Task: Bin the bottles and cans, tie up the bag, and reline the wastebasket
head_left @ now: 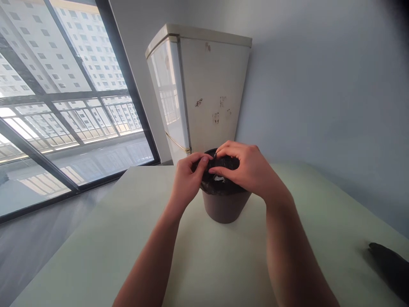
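Observation:
A small dark bin [225,207] stands on a pale table [128,238], lined with a black plastic bag [220,184] that bunches over its rim. My left hand [188,179] pinches the bag's edge at the left of the rim. Over the top of the bin, my right hand [247,168] is curled with thumb and fingers closed on the bag's gathered plastic. The two hands almost touch above the bin's mouth. Something pale shows inside the bag beneath my right thumb.
A white fridge [204,89] stands just behind the table against the grey wall. Large windows [64,106] fill the left side. A dark object [391,266] lies at the table's right edge.

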A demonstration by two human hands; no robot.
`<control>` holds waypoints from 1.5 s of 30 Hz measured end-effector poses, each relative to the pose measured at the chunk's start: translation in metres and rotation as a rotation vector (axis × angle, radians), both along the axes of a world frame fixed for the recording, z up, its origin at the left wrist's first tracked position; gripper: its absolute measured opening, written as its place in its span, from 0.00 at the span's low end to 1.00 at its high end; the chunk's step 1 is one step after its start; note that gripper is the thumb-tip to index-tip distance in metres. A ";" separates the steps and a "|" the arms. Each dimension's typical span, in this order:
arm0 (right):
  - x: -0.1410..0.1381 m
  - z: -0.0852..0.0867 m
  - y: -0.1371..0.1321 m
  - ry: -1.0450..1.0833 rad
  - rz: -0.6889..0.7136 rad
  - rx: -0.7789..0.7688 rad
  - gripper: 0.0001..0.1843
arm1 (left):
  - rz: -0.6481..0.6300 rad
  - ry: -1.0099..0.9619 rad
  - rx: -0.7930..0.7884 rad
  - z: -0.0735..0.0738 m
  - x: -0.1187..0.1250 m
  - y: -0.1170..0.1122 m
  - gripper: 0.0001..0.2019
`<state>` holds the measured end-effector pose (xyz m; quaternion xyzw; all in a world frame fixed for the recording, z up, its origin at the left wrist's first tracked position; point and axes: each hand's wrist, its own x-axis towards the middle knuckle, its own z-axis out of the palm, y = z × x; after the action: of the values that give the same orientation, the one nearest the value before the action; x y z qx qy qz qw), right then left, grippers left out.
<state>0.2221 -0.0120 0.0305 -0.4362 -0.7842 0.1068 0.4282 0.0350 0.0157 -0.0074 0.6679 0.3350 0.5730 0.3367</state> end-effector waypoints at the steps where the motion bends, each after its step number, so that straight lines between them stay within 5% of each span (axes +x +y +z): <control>1: -0.001 -0.001 0.001 -0.002 0.000 0.005 0.10 | -0.014 -0.023 -0.019 0.000 0.000 0.000 0.11; 7: -0.007 0.000 -0.001 -0.001 0.045 0.005 0.08 | -0.106 -0.119 -0.048 0.006 -0.003 -0.004 0.11; 17: 0.003 0.003 -0.003 -0.040 0.057 0.019 0.10 | -0.017 -0.289 -0.147 -0.002 -0.012 0.006 0.08; 25: 0.036 0.009 -0.002 -0.030 -0.204 -0.141 0.14 | 0.318 0.085 0.036 -0.006 -0.024 0.020 0.07; 31: 0.069 0.002 -0.003 -0.297 -0.434 -0.396 0.12 | 0.353 0.413 -0.168 -0.007 -0.038 0.026 0.08; 36: 0.063 0.004 -0.006 -0.262 -0.512 -0.327 0.11 | 0.341 0.392 -0.083 -0.003 -0.040 0.024 0.07; 41: 0.031 0.004 -0.002 -0.173 -0.259 -0.342 0.30 | 0.255 0.196 -0.020 0.008 -0.033 0.009 0.06; 45: 0.010 -0.006 0.008 -0.242 -0.154 -0.426 0.15 | 0.180 0.142 0.010 0.012 -0.029 0.001 0.08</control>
<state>0.2320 -0.0044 0.0246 -0.5844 -0.7542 0.1837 0.2363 0.0065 0.0165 0.0046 0.6757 0.4135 0.5539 0.2560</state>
